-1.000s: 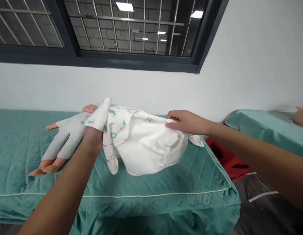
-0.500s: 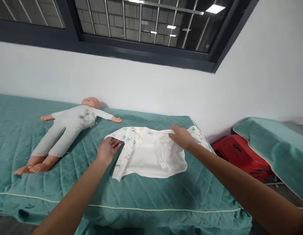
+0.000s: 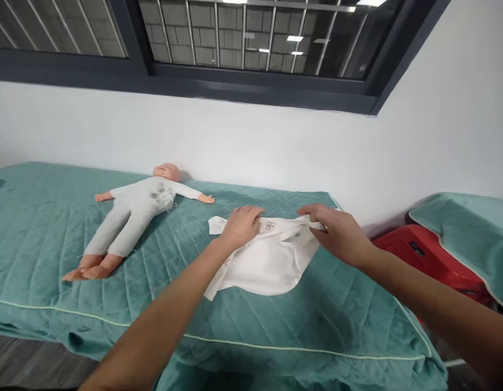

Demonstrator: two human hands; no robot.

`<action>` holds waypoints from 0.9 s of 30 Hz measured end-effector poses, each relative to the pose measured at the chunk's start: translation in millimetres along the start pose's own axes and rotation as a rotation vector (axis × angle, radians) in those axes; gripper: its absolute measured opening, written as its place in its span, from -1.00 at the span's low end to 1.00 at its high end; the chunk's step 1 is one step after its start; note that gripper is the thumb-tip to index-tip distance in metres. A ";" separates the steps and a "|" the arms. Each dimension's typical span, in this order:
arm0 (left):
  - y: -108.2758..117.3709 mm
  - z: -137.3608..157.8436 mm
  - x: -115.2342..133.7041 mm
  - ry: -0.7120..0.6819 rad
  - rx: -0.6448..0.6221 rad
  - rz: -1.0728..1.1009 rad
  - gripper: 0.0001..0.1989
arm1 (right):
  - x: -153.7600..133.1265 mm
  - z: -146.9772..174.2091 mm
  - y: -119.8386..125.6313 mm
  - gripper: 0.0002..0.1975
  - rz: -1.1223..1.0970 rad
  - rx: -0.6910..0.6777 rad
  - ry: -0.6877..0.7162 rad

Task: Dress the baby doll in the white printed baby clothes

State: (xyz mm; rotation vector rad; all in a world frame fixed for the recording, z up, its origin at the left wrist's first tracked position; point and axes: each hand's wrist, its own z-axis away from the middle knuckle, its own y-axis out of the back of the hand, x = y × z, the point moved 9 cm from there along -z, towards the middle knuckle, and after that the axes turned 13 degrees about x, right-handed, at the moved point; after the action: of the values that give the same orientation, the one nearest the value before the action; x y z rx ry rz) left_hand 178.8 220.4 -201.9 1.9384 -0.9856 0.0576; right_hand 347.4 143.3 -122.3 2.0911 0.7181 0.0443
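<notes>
Stretching lengthwise from nine to three o'clock, the white shirt point(image 3: 271, 263) spreads toward six from the right hand point(image 3: 335, 229), which pinches its top edge near two, and the left hand point(image 3: 241, 225), touching near ten, grip unclear.

The small shirt point(image 3: 271, 266) was white, with touches of pink and grey-green print and a label point(image 3: 270, 226) bearing dark marks. The bed cover point(image 3: 186, 309) was teal green, quilted in a diamond pattern, with pale yellow-green piping point(image 3: 275, 347). The doll point(image 3: 133, 203) had a pale grey-white cloth body blotched dark grey, a pink head point(image 3: 167, 171) and orange-tan feet point(image 3: 95, 272). The wall point(image 3: 275, 146) was white, the window frame point(image 3: 235, 88) dark slate, the bars point(image 3: 216, 32) silvery. The floor point(image 3: 39, 355) was dark grey, and a plastic object point(image 3: 430, 260) bright red.
</notes>
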 end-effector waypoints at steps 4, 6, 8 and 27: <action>26.4 4.7 9.4 -0.056 0.071 -0.069 -0.77 | 6.3 17.4 23.1 -0.78 0.025 0.004 -0.110; 47.3 12.1 19.2 -0.094 0.155 -0.048 -0.78 | 7.8 22.6 28.9 -0.76 0.036 -0.016 -0.195; 70.4 20.3 28.2 -0.076 0.258 0.020 -0.78 | 3.2 23.5 33.1 -0.74 0.053 -0.031 -0.232; 134.3 55.5 92.2 0.213 -0.108 0.507 -0.69 | -42.8 8.9 60.0 -0.79 0.592 -0.298 -0.114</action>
State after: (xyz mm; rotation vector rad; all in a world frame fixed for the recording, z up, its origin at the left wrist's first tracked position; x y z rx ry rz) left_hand 134.6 89.2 -99.7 1.5096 -1.2812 0.4790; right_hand 342.9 89.2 -71.7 1.9287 0.0015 0.3360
